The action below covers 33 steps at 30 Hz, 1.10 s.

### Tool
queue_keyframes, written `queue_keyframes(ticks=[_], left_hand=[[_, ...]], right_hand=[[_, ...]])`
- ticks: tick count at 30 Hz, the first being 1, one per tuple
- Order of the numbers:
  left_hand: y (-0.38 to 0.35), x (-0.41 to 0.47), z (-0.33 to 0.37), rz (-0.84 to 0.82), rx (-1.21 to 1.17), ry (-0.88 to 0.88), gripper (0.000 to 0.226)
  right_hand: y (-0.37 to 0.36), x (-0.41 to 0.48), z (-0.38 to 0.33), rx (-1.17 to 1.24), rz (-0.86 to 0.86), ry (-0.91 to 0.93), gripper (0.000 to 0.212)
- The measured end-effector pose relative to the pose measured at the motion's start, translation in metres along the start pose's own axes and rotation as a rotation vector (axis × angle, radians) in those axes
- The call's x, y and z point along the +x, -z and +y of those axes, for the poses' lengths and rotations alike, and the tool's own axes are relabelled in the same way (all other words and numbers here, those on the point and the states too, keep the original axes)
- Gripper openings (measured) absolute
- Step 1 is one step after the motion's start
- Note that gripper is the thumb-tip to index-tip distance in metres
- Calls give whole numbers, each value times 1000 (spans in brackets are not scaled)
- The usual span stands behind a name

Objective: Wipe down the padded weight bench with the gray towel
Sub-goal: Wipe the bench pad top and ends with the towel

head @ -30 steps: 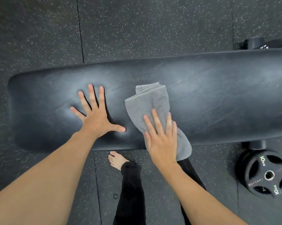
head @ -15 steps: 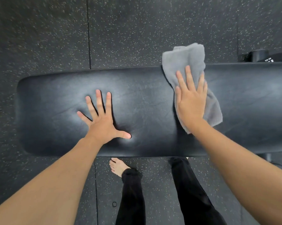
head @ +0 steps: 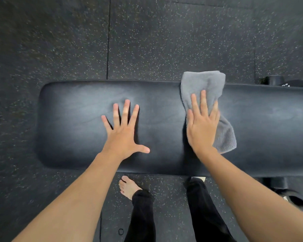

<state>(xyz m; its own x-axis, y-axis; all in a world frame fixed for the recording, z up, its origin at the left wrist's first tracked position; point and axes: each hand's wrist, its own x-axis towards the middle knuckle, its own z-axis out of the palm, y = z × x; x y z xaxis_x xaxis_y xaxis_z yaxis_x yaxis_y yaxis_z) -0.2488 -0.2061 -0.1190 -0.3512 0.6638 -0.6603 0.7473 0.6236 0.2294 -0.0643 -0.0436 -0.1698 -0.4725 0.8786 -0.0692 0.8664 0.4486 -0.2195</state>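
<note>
Both hands lie flat: left hand (head: 123,135) splayed on the black bench (head: 269,128), right hand (head: 202,126) pressing the rumpled gray towel (head: 204,82).

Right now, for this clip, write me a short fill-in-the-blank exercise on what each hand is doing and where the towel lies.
1. The right hand presses flat on the gray ____.
2. The left hand rests with fingers spread on the bare pad of the ____.
3. The top end of the towel hangs over the bench's ____ edge.
4. Below the bench, the person's left foot is ____.

Missing words: towel; bench; far; bare
</note>
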Motion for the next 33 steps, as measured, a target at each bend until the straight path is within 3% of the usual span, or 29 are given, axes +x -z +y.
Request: queue_keyframes(ticks=[2, 5, 9, 13, 17, 21, 26, 29, 33], left_hand=[[9, -11, -32, 86, 2, -14, 147], [26, -29, -92, 171, -55, 157, 148], [32, -45, -161, 5, -178, 407, 163], [22, -43, -178, -112, -209, 362, 169], [22, -43, -181, -126, -213, 361, 169], [21, -42, -184, -104, -230, 338, 168], [14, -43, -189, -74, -263, 302, 167], [10, -42, -193, -45, -255, 281, 166], [9, -42, -196, -34, -261, 258, 164]], right_hand=[[-11, -12, -42, 9, -17, 70, 49], [-33, -9, -127, 21, -71, 235, 50], [-57, 6, -214, 21, -140, 332, 52], [-54, -14, -206, -18, -91, 278, 50], [-45, -107, -192, 39, -137, 108, 53], [-39, -179, -183, -21, -230, 262, 54], [-34, -137, -166, -200, -276, 554, 52], [-37, -83, -181, -187, -247, 702, 51], [-58, -1, -240, -27, -106, 411, 47]])
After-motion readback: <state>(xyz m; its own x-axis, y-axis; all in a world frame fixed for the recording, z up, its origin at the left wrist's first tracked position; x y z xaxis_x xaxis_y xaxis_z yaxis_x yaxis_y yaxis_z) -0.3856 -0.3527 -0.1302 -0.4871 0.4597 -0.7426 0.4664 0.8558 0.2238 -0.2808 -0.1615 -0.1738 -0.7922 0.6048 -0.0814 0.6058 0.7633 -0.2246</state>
